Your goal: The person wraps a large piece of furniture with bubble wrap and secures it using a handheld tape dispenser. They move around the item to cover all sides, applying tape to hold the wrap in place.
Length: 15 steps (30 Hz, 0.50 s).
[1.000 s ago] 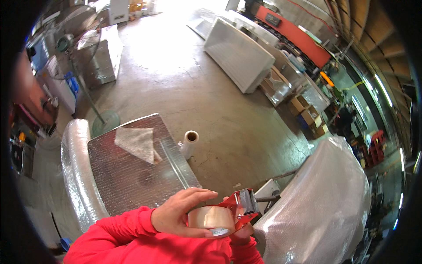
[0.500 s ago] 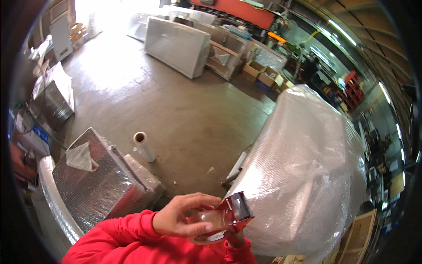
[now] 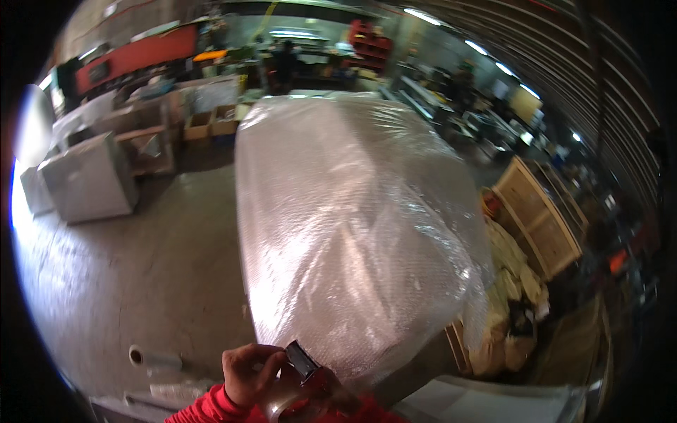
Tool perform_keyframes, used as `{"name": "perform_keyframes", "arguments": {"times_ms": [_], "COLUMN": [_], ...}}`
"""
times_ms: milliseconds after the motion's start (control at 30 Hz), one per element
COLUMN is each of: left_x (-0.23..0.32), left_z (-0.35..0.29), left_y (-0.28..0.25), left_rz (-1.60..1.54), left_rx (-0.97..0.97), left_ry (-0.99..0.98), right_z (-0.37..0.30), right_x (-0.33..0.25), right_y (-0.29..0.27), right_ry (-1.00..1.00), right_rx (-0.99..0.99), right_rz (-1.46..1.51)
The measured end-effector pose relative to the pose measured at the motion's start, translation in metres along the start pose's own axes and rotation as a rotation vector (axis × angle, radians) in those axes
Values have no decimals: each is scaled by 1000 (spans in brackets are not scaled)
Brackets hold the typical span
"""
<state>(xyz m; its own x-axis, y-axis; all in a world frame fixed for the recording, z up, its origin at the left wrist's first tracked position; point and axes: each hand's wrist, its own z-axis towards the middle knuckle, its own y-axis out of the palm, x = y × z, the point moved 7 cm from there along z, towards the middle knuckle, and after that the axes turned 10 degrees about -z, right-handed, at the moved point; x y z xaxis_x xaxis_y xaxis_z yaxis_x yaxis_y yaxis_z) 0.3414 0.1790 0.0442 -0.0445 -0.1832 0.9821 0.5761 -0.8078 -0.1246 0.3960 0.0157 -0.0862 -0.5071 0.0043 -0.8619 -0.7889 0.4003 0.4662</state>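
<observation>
While the left hand (image 3: pixel 247 370) grips the tape dispenser (image 3: pixel 300 384), right hand unseen, taping the bubble-wrapped furniture (image 3: pixel 352 225) requires contact first.

wrapped bulk (image 3: pixel 352 225) behind tape dispenser (image 3: pixel 300 384) | film roll (image 3: pixel 151 358) left on floor (image 3: pixel 127 282)

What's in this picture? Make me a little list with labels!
Place: big workshop with a concrete floor
Left hand: fingers curled on a tape dispenser holding a roll of clear tape
Right hand: hidden behind the dispenser
Sleeve: red
Big thing in front: large object wrapped in bubble wrap
On the floor, left: roll of plastic film
Right side: wooden crate
</observation>
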Motion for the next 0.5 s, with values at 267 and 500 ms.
{"name": "perform_keyframes", "arguments": {"times_ms": [267, 500], "left_x": [-30, 12], "left_z": [22, 5], "left_y": [106, 228], "left_rz": [-328, -178], "left_rx": [-588, -814], "left_ry": [-163, -96], "right_z": [-67, -165], "right_x": [0, 18], "right_y": [-49, -97], "right_ry": [-122, -253], "right_rx": [383, 627], "right_rz": [117, 229]}}
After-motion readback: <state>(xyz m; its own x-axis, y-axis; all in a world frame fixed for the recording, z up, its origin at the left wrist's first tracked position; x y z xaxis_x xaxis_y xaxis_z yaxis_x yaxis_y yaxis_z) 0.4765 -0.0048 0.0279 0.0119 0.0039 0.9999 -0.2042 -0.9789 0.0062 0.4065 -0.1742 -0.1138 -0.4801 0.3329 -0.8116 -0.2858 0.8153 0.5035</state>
